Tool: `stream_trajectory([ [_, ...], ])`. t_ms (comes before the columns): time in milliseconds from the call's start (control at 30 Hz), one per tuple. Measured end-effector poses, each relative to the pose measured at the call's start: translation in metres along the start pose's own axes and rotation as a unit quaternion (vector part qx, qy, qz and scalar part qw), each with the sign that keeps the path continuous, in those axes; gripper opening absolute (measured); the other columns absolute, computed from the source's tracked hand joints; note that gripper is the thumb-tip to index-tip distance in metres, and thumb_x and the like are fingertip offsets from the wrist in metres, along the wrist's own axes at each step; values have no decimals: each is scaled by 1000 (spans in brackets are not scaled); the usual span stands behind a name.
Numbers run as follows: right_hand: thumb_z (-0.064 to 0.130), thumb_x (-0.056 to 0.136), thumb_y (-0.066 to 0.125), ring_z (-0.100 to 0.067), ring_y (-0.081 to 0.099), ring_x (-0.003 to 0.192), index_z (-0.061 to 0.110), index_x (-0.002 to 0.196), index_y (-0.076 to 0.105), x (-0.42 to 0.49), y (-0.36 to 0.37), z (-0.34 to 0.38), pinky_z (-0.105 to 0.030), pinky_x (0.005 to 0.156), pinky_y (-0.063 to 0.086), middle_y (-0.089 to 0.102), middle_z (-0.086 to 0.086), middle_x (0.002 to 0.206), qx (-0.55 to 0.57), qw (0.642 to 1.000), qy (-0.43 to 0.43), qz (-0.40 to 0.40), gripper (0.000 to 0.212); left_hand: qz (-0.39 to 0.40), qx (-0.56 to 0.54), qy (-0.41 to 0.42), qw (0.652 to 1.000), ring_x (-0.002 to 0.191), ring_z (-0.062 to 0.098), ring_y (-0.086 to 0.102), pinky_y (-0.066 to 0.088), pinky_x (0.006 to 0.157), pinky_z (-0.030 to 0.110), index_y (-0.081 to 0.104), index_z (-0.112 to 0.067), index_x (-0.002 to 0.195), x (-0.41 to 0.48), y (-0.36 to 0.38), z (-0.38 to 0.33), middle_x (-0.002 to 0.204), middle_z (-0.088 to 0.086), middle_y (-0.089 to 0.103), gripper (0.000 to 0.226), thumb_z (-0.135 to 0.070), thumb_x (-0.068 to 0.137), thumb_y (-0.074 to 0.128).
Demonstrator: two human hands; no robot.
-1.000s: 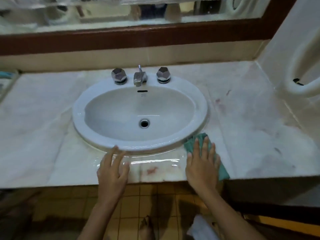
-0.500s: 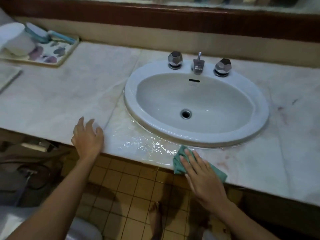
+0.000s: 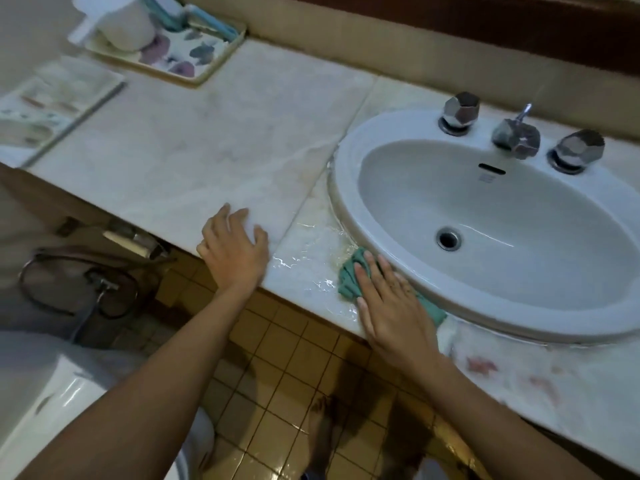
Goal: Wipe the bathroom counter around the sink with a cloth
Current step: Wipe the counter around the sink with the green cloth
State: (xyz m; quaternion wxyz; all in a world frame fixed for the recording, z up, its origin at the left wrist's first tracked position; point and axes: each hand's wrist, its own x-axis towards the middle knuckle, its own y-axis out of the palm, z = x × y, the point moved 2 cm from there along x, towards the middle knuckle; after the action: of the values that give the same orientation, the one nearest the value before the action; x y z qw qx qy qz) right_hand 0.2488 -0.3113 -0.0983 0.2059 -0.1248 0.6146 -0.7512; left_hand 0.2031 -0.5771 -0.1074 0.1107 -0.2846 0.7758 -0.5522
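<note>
Midway, seemingly: the right hand [image 3: 388, 306] presses the green cloth [image 3: 349, 276] flat-fingered onto the wet counter [image 3: 207, 150] at the front-left rim of the sink [image 3: 346, 192]; the left hand [image 3: 235, 252] rests open nearby. Reddish stains [image 3: 479, 365] rightward await wiping.

Covered, cropped, smeared

The right hand [image 3: 391, 303] covers most of the green cloth [image 3: 349, 277]; only its ends show. The sink [image 3: 346, 174] runs off the view at three o'clock, the white container [image 3: 121, 22] at eleven. The flat tray [image 3: 59, 105] at ten is blurred and cropped. The print [image 3: 486, 178] under the overflow slot [image 3: 491, 169] is unreadable.
</note>
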Motion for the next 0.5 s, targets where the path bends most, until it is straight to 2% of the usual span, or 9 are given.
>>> stream_trajectory([
  [133, 40, 97, 6, -11, -9, 147, 18, 153, 5, 36, -5, 24, -28, 118, -6, -4, 0, 160, 33, 999, -9, 11, 61, -8, -6, -4, 1000, 134, 23, 33, 28, 103, 45, 52, -25, 132, 2, 0, 2, 149, -1, 39, 44, -41, 90, 47],
  [200, 43, 94, 2, -10, -7, 147, 21, 153, 6, 57, -5, 36, -29, 118, -4, -4, 3, 160, 48, 998, -30, 24, 63, 6, -2, -4, 1000, 132, 23, 34, 29, 102, 45, 51, -26, 133, 2, -1, 2, 149, -1, 39, 45, -41, 91, 45],
  [267, 45, 92, 1, -8, -4, 147, 23, 153, 11, 69, -5, 47, -32, 121, 4, -1, 6, 160, 64, 994, -75, 43, 65, 25, 11, -2, 1000, 128, 23, 37, 30, 100, 44, 50, -27, 135, 2, -3, 1, 150, -1, 39, 45, -40, 93, 43],
  [400, 41, 99, 19, -9, 8, 146, 25, 150, 28, 46, 0, 53, -37, 119, 16, 16, 5, 158, 44, 978, -191, 68, 54, 65, 4, 24, 998, 121, 25, 39, 34, 92, 39, 56, -23, 129, 21, -17, 9, 143, 0, 46, 39, -34, 94, 42],
  [467, 41, 101, 25, -11, 9, 148, 27, 151, 25, 29, 2, 44, -38, 117, 15, 14, 6, 160, 19, 970, -229, 81, 52, 78, -4, 40, 996, 128, 25, 34, 31, 95, 40, 57, -26, 124, 43, -22, 28, 144, 0, 44, 35, -34, 93, 44],
  [500, 43, 101, 26, -11, 8, 148, 28, 152, 21, 27, 3, 40, -39, 117, 15, 11, 7, 160, 9, 968, -235, 83, 53, 82, 2, 36, 996, 136, 24, 27, 28, 101, 43, 54, -29, 128, 54, -22, 40, 151, -1, 36, 36, -38, 94, 44],
])
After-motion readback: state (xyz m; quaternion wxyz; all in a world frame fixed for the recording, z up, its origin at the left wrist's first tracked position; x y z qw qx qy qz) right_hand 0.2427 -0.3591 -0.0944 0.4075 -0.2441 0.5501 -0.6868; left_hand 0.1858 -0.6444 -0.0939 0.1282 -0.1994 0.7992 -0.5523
